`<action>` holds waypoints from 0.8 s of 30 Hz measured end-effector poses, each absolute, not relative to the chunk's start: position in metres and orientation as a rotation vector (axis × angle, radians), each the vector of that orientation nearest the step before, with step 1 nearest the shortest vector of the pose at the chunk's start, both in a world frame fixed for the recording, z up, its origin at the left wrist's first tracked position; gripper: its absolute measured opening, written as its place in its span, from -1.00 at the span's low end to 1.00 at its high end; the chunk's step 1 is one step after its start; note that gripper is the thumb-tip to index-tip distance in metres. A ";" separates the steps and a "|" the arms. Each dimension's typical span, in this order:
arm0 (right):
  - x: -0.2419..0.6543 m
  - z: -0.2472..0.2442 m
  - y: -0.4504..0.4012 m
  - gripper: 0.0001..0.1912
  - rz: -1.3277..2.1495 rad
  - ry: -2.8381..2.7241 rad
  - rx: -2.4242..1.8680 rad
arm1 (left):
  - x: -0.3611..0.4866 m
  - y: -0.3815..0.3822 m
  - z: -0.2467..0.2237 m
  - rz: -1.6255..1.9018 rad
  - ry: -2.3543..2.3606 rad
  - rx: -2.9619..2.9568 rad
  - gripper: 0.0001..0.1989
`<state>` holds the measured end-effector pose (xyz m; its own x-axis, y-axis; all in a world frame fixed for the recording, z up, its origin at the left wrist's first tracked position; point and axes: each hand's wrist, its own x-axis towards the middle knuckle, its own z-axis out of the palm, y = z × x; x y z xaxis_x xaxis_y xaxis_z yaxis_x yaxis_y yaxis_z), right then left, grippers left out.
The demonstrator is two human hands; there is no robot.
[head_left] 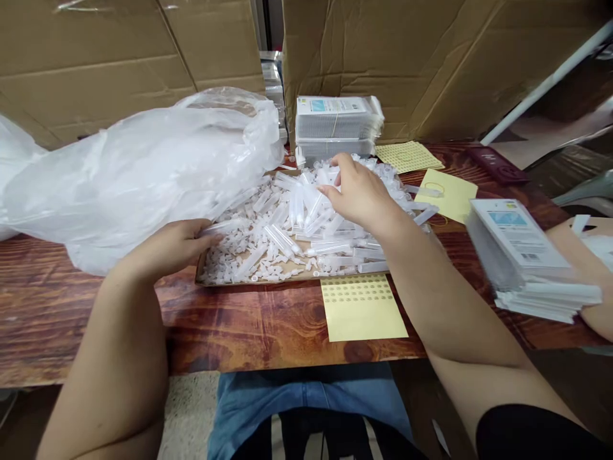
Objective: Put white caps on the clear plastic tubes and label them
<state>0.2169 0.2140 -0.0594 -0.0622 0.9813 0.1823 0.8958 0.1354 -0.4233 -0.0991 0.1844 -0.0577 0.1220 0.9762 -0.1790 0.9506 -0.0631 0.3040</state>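
Note:
A shallow cardboard tray (299, 278) holds a heap of translucent plastic tubes (287, 239) and many small white plastic tips (223, 262). At the tray's left side, my left hand (179, 246) is closed on one plastic tube (227, 225), which points right from between thumb and fingers. My right hand (359, 191) reaches over the heap's back right part. Its thumb and forefinger are apart, with white pieces visible between and below them; the other fingers are partly hidden.
A large clear plastic bag (143, 166) bulges at left. Stacks of printed packs stand behind the tray (335, 121) and at right (522, 249). Yellow sticker sheets (364, 313) lie around, with a dark red device (498, 165) at the back. Cardboard (373, 64) borders the table.

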 end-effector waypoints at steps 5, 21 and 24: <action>0.192 -0.055 0.194 -0.67 0.278 -2.260 -1.656 | -0.082 0.177 -0.059 0.129 1.706 2.040 -0.53; 0.133 -0.117 0.173 -0.57 0.128 -2.578 -1.414 | -0.046 0.163 -0.075 -0.314 1.743 2.566 -0.66; 0.134 -0.111 0.173 -0.57 0.135 -2.577 -1.406 | -0.043 0.164 -0.079 -0.344 1.666 2.599 -0.69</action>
